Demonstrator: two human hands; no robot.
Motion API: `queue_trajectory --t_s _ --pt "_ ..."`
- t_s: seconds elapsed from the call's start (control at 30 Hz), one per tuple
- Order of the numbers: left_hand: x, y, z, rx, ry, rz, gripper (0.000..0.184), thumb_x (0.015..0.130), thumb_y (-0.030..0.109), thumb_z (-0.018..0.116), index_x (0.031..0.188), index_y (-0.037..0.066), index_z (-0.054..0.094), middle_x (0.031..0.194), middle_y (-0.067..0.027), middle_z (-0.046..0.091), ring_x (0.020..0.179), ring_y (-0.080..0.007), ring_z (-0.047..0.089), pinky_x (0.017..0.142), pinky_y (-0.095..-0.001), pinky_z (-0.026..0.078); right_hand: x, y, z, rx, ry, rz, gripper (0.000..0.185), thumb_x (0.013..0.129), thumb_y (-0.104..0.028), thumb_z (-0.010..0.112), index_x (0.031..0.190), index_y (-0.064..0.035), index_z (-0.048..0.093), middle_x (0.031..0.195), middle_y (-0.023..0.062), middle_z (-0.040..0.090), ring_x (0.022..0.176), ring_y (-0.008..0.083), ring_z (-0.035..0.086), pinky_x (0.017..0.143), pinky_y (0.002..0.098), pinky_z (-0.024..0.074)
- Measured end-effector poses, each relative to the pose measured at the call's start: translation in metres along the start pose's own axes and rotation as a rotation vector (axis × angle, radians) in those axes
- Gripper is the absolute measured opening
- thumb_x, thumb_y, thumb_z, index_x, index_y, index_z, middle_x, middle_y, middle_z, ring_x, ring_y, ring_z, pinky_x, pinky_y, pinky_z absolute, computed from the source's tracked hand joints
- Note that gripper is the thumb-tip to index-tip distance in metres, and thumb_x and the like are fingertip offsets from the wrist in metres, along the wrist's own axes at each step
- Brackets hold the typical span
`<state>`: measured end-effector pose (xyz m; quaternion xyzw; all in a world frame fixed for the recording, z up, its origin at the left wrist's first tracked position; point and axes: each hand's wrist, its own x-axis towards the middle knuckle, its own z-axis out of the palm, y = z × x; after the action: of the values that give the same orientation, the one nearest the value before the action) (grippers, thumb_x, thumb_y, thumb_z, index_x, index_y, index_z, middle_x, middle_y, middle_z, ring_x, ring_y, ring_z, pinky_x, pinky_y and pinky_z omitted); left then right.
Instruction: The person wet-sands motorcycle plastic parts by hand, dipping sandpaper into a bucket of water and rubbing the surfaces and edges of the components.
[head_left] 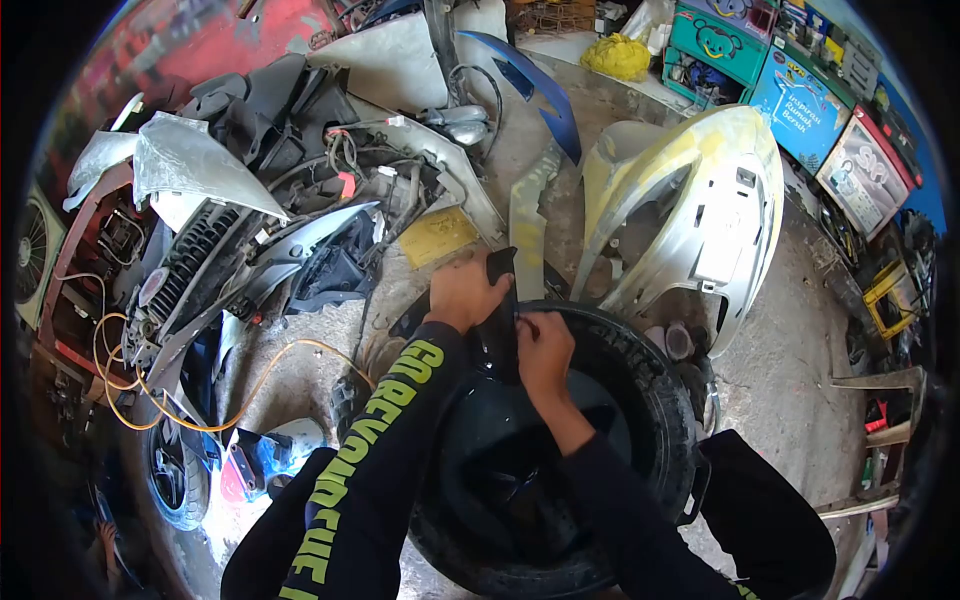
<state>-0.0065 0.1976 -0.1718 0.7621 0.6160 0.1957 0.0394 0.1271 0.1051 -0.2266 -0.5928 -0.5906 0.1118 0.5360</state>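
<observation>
Black panel (497, 340), narrow and glossy, stands tilted between the person's two hands, above the far part of a round black tub (672, 400). Dark liquid (465, 425) lies in the tub, with reflections on its surface; whether the panel's lower end touches it, I cannot tell. The left hand (466, 290) has its fingers clamped on the upper part of the panel, the thumb lying across the near face. The right hand (546, 352) is bent beside the panel's right edge, its fingers curled and drawn together against it; whether they grip or only touch it, I cannot tell. Yellow-green lettering (365, 450) runs along the dark left sleeve (420, 400).

Just beyond the left hand, a yellow plate (438, 237) lies near a heap of vehicle parts. To the right of the plate, a patchy yellow-and-grey strip (530, 225) reaches toward the tub, near a large silver-and-yellow fairing (745, 150) on the concrete floor (770, 390). At the left, a black coil spring (190, 270) rests among the parts, and an orange hose (300, 342) loops across the floor near a wheel (180, 475). At the upper right, a blue box (797, 108) stands beside green drawers (705, 45).
</observation>
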Motion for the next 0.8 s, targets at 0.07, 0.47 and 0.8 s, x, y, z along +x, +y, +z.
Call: queue_trajectory --t_s 0.07,0.47,0.8 --pt "-0.003 -0.002 0.000 -0.005 -0.010 -0.006 0.056 0.086 0.051 0.062 0.123 0.009 0.060 0.104 -0.0197 0.070 0.100 -0.0383 0.067 0.087 -0.0473 0.052 0.007 0.000 0.003 0.062 -0.021 0.042 0.011 0.084 -0.001 0.069 0.094 0.0004 0.072 0.082 0.0144 0.065 0.072 0.0281 0.068 0.067 0.0350 0.0522" --pt "0.008 -0.003 -0.005 -0.025 -0.085 -0.040 0.054 0.085 0.050 0.062 0.124 0.012 0.062 0.107 -0.0200 0.071 0.103 -0.0369 0.067 0.089 -0.0466 0.052 -0.025 0.001 -0.010 0.163 -0.076 0.166 0.010 0.083 -0.001 0.068 0.092 -0.0014 0.073 0.084 0.0159 0.067 0.071 0.0294 0.066 0.065 0.0356 0.0510" --pt "0.007 -0.001 -0.005 0.004 -0.075 -0.047 0.056 0.085 0.051 0.062 0.126 0.012 0.060 0.110 -0.0192 0.070 0.106 -0.0363 0.066 0.091 -0.0465 0.050 -0.012 -0.003 -0.008 0.120 -0.037 0.129 0.009 0.083 -0.004 0.070 0.091 -0.0023 0.073 0.082 0.0156 0.066 0.076 0.0321 0.066 0.069 0.0369 0.0516"
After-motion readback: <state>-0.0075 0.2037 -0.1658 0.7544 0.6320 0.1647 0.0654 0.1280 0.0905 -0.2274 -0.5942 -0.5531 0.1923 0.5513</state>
